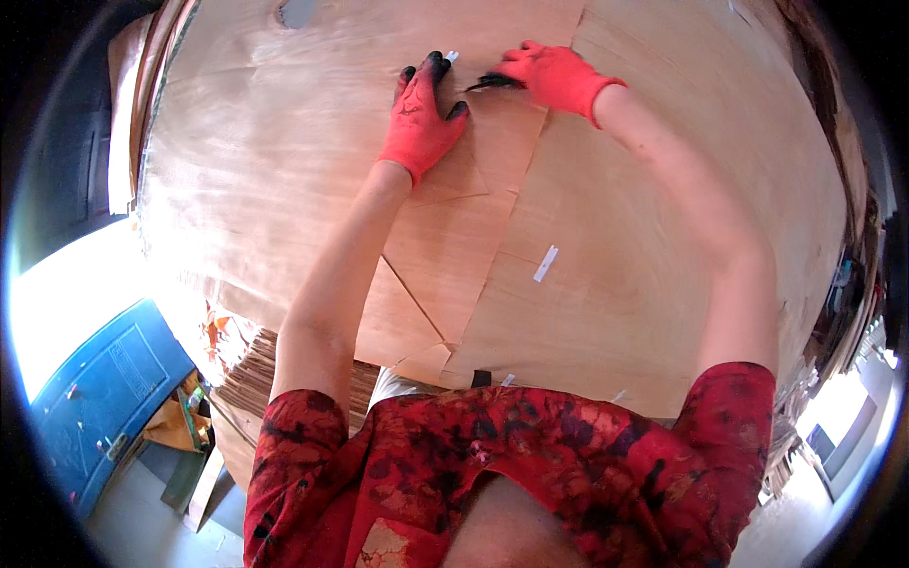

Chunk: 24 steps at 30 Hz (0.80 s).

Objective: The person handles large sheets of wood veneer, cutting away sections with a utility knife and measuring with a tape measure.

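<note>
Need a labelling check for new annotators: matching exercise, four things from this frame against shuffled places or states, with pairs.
1. left hand
2. right hand
3. blue panel
4. patterned shirt

A. bottom centre of the picture
B. angled toward the other hand
C. lower left of the picture
D. spread, a fingertip beside a white strip

Pairs: 1-D, 2-B, 3-C, 4-A

The wood sheets point(615, 275) look smooth and matt, finely grained; the gloves point(417, 137) are matt cloth, the shirt point(407, 445) soft cloth, the stack's point(258, 371) edges rough.
</note>
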Tool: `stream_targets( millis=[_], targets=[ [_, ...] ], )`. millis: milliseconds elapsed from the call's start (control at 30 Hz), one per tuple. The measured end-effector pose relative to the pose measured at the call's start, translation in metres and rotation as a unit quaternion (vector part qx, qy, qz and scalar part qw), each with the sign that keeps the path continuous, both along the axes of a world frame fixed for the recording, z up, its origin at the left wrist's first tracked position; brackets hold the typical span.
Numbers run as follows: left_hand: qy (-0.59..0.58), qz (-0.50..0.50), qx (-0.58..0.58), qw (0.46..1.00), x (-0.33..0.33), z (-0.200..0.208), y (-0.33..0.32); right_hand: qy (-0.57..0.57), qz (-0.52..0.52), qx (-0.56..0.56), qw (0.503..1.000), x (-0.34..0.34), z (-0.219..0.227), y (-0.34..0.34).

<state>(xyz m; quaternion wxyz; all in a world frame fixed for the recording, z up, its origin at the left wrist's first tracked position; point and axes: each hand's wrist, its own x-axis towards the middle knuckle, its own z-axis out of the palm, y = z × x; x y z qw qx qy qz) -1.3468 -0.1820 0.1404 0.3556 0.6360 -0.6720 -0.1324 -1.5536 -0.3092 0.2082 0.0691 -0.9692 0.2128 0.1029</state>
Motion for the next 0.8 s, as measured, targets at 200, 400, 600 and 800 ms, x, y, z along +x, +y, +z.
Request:
stream_targets(
  millis=[200, 400, 600, 800],
  targets=[
    [0.009, -0.017, 0.009, 1.000, -0.003, 0.010, 0.001, 0.057, -0.115, 0.004, 0.992, -0.100, 0.003, -0.016],
    [0.010, -0.026, 0.026, 0.999, -0.002, 0.015, 0.001, -0.211, -0.170, -0.034, 0.962, -0.129, 0.019, 0.003],
    [-0.060, -0.026, -0.043, 0.997, -0.003, 0.035, -0.002, -0.209, -0.375, 0.207, 0.879, -0.026, 0.044, 0.034],
    [0.018, 0.016, -0.110, 0.994, -0.015, 0.029, -0.068, -0.176, -0.361, 0.090, 0.911, 0.011, 0.016, 0.017]
  ],
)
